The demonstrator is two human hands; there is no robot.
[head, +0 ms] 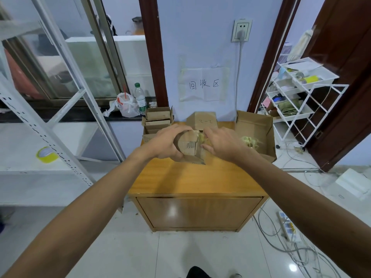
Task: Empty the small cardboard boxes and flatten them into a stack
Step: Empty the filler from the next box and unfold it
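Above the wooden cabinet top (pixel 190 177) my left hand (pixel 167 142) grips a small cardboard box (pixel 189 146) with a barcode label, tilted on its side. My right hand (pixel 221 142) is at the box's open end, its fingers curled on the flap and on yellowish filling that shows there. A second small box (pixel 202 121) marked with pen stands just behind. An open box (pixel 157 122) at the back left holds several flattened boxes. A larger open box (pixel 255 131) on the right holds yellowish filling (pixel 250 141).
A white metal shelf (pixel 30 149) with a roll of yellow tape (pixel 47 154) stands at the left. A water bottle (pixel 140 98) and a plastic bag (pixel 125 105) sit on the sill. A white wire rack (pixel 301 93) stands right; cables and a power strip (pixel 288 225) lie on the floor.
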